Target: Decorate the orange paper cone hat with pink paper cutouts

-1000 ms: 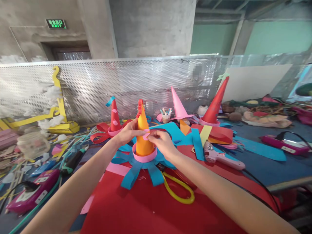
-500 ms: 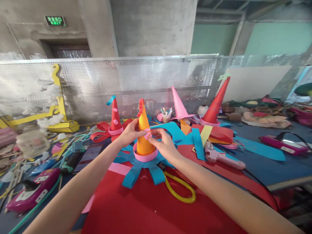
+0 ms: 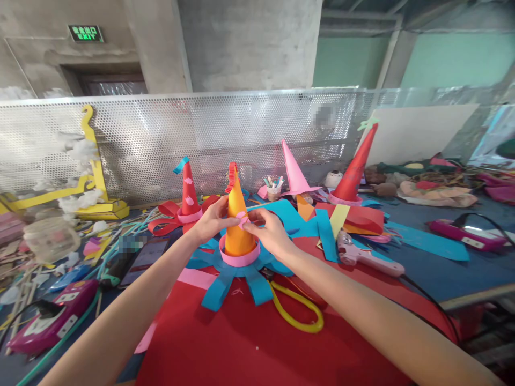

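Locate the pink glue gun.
In the head view, the pink glue gun lies right of centre, just right of the short blue strip; the right hand is farther left.

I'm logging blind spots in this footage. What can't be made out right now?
All in the head view:
Left hand: most fingertips, hidden behind the orange cone.
Pink paper piece: full outline, partly covered by the left thumb and right hand.
Yellow handle: far end, lost among the blue paper loops.
Red sheet: near edge, cut off by the picture's bottom.
Markers: any lettering, too small.
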A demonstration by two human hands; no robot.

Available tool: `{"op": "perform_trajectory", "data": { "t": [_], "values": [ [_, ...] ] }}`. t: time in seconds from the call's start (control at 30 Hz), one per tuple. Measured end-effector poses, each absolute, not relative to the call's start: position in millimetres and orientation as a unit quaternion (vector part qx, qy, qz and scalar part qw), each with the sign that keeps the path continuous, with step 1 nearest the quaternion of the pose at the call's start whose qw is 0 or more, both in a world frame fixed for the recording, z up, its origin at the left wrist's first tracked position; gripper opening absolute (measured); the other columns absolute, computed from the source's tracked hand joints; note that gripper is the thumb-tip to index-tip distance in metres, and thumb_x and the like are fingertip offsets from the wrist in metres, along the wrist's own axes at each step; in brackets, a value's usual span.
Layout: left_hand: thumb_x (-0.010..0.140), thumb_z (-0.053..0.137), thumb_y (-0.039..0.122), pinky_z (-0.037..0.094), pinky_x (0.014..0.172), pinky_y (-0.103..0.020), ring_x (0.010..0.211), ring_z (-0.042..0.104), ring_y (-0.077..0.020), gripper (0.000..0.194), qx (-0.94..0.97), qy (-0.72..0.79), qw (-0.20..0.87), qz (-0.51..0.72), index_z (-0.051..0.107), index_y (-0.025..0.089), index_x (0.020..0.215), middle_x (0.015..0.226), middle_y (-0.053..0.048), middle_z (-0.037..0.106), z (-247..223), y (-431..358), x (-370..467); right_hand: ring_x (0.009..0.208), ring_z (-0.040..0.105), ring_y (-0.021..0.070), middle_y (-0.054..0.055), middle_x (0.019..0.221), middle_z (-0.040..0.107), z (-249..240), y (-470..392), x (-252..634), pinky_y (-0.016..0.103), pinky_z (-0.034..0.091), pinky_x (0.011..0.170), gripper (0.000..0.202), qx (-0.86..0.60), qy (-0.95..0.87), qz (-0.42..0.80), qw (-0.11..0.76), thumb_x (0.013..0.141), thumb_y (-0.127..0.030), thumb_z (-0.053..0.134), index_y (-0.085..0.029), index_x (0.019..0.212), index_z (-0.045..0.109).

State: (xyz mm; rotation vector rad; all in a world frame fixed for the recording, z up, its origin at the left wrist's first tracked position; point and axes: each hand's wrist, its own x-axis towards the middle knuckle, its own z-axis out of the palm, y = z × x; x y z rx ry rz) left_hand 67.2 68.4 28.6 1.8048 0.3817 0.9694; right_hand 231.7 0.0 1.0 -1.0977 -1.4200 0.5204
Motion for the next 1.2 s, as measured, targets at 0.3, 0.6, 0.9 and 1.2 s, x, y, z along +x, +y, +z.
{"op": "perform_trajectory", "data": {
  "t": [0.3,0.6,0.9,1.2],
  "values": [
    [0.074,0.074,0.034,0.053,0.079,-0.037,0.091,0.065,-0.0234,0.038,0.761,0.221,0.432,0.431,0.054,0.015,0.099,0.096,-0.007,0.066,34.1,56.5,71.4,0.084,0.067,0.021,0.006,0.091,0.071,2.5,-1.1,233.8,0.035,0.052,0.075,0.015,-0.475,-0.605,0.25,0.587,0.073,-0.025,0.068,-0.02,0.086,0.063],
    [0.079,0.071,0.036,0.053,0.082,-0.037,0.093,0.065,-0.0231,0.038,0.778,0.209,0.418,0.42,0.054,0.016,0.105,0.099,-0.007,0.066,28.7,61.4,69.5,0.091,0.065,0.021,0.005,0.099,0.071,-3.9,0.4,230.5,0.037,0.05,0.083,0.022,-0.496,-0.617,0.204,0.576,0.075,-0.031,0.071,-0.021,0.093,0.062],
    [0.076,0.074,0.031,0.05,0.091,-0.042,0.1,0.065,-0.0253,0.04,0.762,0.17,0.48,0.401,0.054,0.017,0.108,0.105,-0.009,0.068,30.3,58.6,65.1,0.088,0.065,0.0212,0.005,0.096,0.072,-1.1,0.2,231.6,0.038,0.05,0.082,0.018,-0.489,-0.634,0.191,0.568,0.077,-0.031,0.069,-0.021,0.092,0.063],
    [0.072,0.075,0.027,0.05,0.091,-0.042,0.105,0.063,-0.0268,0.049,0.755,0.195,0.456,0.429,0.055,0.015,0.115,0.106,-0.009,0.067,24.9,58.3,68.3,0.089,0.065,0.0205,0.006,0.1,0.07,8.7,-30.2,247.0,0.035,0.051,0.077,0.019,-0.532,-0.669,0.159,0.495,0.08,-0.029,0.067,-0.021,0.097,0.062]
  ]
}}
